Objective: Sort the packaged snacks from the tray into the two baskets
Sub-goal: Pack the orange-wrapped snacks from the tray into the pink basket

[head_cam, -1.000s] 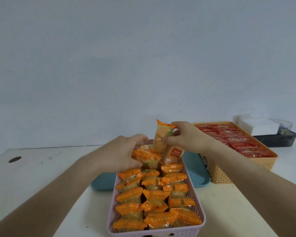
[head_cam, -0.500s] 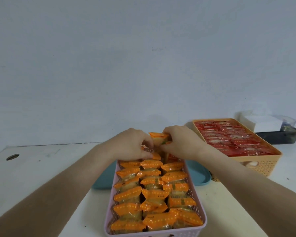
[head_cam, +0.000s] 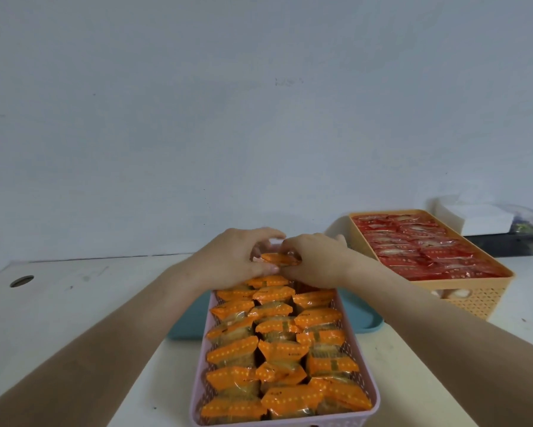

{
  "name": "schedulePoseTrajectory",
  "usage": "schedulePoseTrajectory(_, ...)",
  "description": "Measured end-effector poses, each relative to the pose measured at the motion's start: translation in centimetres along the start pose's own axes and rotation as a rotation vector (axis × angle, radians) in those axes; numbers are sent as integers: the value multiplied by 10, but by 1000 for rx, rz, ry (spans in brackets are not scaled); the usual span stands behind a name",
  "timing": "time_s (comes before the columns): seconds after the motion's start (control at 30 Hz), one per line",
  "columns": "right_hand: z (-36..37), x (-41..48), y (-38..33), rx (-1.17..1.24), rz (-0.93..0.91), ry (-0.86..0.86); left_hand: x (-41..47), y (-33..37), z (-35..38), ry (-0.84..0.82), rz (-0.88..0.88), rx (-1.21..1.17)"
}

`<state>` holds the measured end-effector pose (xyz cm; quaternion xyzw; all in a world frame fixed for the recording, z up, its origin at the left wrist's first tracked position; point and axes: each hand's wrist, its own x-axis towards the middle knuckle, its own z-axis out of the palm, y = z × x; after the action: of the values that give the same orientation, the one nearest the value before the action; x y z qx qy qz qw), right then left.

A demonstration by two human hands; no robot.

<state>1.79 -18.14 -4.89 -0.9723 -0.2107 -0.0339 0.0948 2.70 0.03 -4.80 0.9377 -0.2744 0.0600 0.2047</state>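
Note:
A pink basket [head_cam: 370,392] right in front of me is packed with several rows of orange snack packets. Both hands meet over its far end. My left hand [head_cam: 228,260] and my right hand [head_cam: 317,263] both pinch one orange packet [head_cam: 280,259], pressing it down among the back row. Behind the pink basket lies the teal tray [head_cam: 365,318], mostly hidden; whatever lies on it is out of sight. At the right an orange basket [head_cam: 471,297] is full of red snack packets [head_cam: 425,251].
A black tray [head_cam: 511,245] with a white box [head_cam: 480,218] sits at the far right behind the orange basket. The white table [head_cam: 74,303] has a round cable hole [head_cam: 22,281] at the left. A plain wall stands close behind.
My right hand brought the upright orange packet down from above the basket. Both hands have closed together and pushed it low into the far end of the pink basket.

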Motion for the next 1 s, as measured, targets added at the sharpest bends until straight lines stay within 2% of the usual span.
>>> schedulePoseTrajectory(0.13,-29,-13,9,194,-7,-204,3,-10,6,-45,27,131)
schedulePoseTrajectory(0.23,-34,-19,12,53,-70,-242,2,-14,10,-70,78,117)
schedulePoseTrajectory(0.33,-18,-23,12,36,-135,-150,-3,-11,14,-123,78,79)
schedulePoseTrajectory(0.4,-7,-27,11,99,-142,-112,-7,-11,18,-147,75,167)
schedulePoseTrajectory(0.5,-2,-35,12,61,-153,-32,-7,-10,19,-109,127,224)
schedulePoseTrajectory(0.67,15,-47,8,103,-197,216,-10,-13,18,-99,173,208)
schedulePoseTrajectory(0.8,22,-56,-1,157,-219,252,-22,-10,15,-122,186,203)
schedulePoseTrajectory(0.9,17,-59,-5,129,-243,332,-33,-3,6,-106,189,93)
schedulePoseTrajectory(1.0,1,-45,4,429,-99,545,-33,-8,-20,105,16,-158)
